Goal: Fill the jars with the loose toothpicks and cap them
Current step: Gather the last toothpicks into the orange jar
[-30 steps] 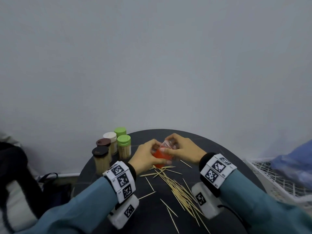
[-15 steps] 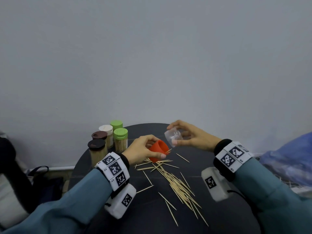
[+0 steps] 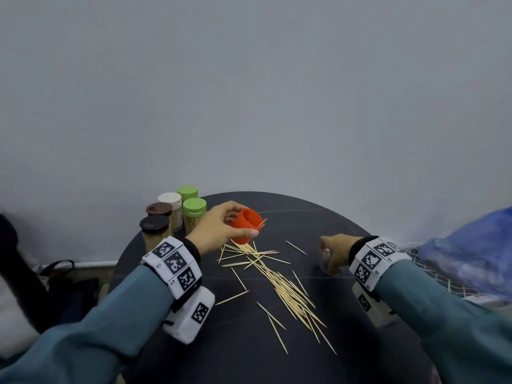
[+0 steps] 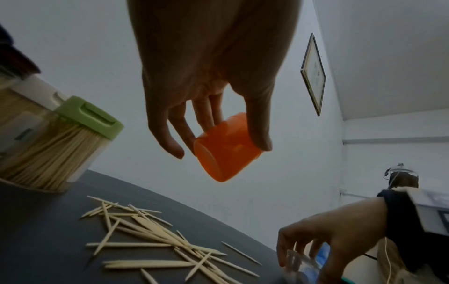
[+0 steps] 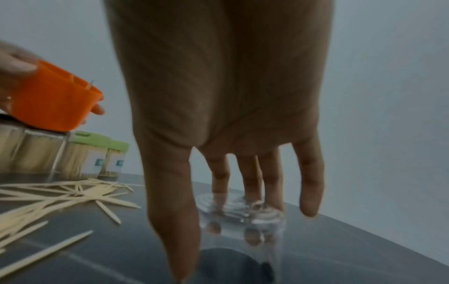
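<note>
My left hand (image 3: 243,221) grips an orange cap (image 3: 245,227) above the far end of the toothpick pile, tilted with its open side to the right. A couple of toothpick tips poke out of the cap (image 5: 53,100). Loose toothpicks (image 3: 285,284) lie scattered across the middle of the dark round table (image 3: 235,356). To the right, my right hand (image 3: 329,253) holds a small clear jar (image 3: 324,261) from above, thumb on one side and fingers on the other. The jar (image 5: 243,217) stands upright on the table and looks empty.
Several capped jars full of toothpicks stand at the table's back left, with green (image 3: 194,210), white (image 3: 170,199) and brown (image 3: 154,231) caps. A white mesh basket with a blue bag (image 3: 471,253) sits beyond the right edge. A dark bag (image 3: 16,273) lies left.
The hands separated the cap from the clear jar. My right hand carried the jar rightward and down onto the table. My left hand kept the orange cap and raised it slightly.
</note>
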`<control>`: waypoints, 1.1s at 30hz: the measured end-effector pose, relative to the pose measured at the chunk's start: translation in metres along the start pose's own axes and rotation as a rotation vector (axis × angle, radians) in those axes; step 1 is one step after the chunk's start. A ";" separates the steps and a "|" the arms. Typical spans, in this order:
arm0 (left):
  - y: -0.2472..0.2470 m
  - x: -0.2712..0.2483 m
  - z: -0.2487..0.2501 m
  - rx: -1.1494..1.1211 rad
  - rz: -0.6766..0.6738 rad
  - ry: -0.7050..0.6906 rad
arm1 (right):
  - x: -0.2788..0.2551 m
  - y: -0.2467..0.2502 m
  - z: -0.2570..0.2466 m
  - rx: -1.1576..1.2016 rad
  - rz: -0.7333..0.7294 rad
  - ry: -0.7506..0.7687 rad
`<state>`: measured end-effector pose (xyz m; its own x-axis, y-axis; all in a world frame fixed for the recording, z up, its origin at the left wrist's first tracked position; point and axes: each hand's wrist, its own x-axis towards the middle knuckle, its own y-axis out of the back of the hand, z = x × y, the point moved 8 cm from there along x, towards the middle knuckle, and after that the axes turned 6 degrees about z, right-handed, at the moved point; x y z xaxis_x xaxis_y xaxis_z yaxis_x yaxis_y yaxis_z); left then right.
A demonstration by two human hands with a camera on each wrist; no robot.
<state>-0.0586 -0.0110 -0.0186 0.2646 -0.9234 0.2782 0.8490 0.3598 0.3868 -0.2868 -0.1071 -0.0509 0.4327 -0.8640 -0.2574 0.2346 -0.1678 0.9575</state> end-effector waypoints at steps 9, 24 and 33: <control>0.009 0.000 0.003 0.036 0.040 -0.017 | 0.035 0.006 -0.052 -0.018 0.087 0.129; 0.015 -0.006 0.012 0.063 0.060 -0.018 | -0.024 -0.012 -0.073 0.016 0.102 0.255; 0.013 -0.011 0.016 0.092 0.079 -0.019 | -0.041 -0.021 -0.076 0.120 0.043 0.183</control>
<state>-0.0579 0.0062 -0.0029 0.3196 -0.8893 0.3271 0.7802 0.4428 0.4417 -0.2434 -0.0317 -0.0708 0.5930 -0.7731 -0.2249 0.1119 -0.1975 0.9739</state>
